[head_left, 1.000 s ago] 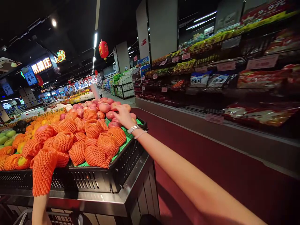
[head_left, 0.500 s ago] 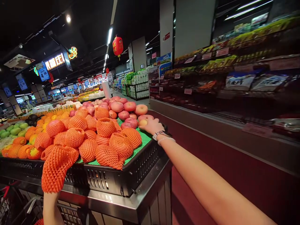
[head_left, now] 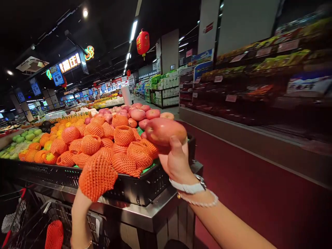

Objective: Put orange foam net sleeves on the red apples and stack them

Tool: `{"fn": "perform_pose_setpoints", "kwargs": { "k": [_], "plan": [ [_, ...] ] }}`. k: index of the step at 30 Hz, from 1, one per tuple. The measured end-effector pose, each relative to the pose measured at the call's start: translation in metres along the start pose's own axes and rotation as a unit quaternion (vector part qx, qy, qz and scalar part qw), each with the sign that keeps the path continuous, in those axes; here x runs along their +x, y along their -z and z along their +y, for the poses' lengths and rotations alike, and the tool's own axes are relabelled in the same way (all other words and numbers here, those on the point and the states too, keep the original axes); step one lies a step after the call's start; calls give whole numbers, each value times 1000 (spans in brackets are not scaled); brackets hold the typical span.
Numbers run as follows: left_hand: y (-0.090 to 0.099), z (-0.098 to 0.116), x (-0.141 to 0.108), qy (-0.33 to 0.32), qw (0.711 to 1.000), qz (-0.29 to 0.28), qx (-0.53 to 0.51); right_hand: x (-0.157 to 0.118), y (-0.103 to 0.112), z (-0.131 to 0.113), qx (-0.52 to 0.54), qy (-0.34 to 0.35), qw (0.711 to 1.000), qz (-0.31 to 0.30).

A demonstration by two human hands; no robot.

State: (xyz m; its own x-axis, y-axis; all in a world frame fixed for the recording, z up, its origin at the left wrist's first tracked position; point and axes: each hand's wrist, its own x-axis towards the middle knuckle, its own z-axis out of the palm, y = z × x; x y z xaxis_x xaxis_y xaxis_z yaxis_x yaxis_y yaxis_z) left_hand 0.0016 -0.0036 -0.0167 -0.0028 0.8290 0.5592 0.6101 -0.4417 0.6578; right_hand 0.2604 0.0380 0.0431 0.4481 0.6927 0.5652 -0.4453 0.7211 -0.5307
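My right hand (head_left: 178, 160) grips a large pinkish-red apple (head_left: 166, 130), lifted above the right corner of the fruit display. An orange foam net sleeve (head_left: 97, 175) covers my left hand (head_left: 85, 200) down to the wrist, so its fingers are hidden. That hand is in front of the black crate (head_left: 127, 188). Inside the crate, several apples in orange foam nets (head_left: 90, 144) lie at the front, on green matting. Bare pink apples (head_left: 137, 114) are heaped behind them.
A shopping cart (head_left: 57, 209) with a red netted item (head_left: 55, 233) stands at lower left. Green fruit (head_left: 29, 135) lies left of the apples. Packaged goods fill shelves (head_left: 249, 90) across the dark red floor (head_left: 233, 186). The stand has a metal edge (head_left: 153, 211).
My right hand has picked up an apple from the crate's right side and brought it nearer. My left hand, in the net sleeve, has risen and moved right. The view has turned slightly left.
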Motion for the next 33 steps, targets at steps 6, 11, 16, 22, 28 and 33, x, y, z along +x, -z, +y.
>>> {"fn": "perform_pose_setpoints", "kwargs": {
  "k": [6, 11, 16, 22, 28, 33],
  "plan": [
    [-2, 30, -34, 76, 992, -55, -81, -76, -42, -18, 61, -300, 942, -139],
    [14, 59, -34, 66, 991, -61, -104, -90, -41, -9, 8, -313, 927, -207],
    [12, 50, -39, 57, 993, -60, -83, -80, -36, -9, -38, -330, 909, -253],
    [3, 48, -51, 62, 992, -47, -103, -76, -27, -7, -95, -235, 916, -310],
    [-2, 54, -37, 22, 992, -89, -90, -74, -16, -12, -149, -172, 893, -388],
    [-5, 69, -36, -8, 989, -60, -138, -84, -12, -18, -188, -115, 888, -404]
  ]
}}
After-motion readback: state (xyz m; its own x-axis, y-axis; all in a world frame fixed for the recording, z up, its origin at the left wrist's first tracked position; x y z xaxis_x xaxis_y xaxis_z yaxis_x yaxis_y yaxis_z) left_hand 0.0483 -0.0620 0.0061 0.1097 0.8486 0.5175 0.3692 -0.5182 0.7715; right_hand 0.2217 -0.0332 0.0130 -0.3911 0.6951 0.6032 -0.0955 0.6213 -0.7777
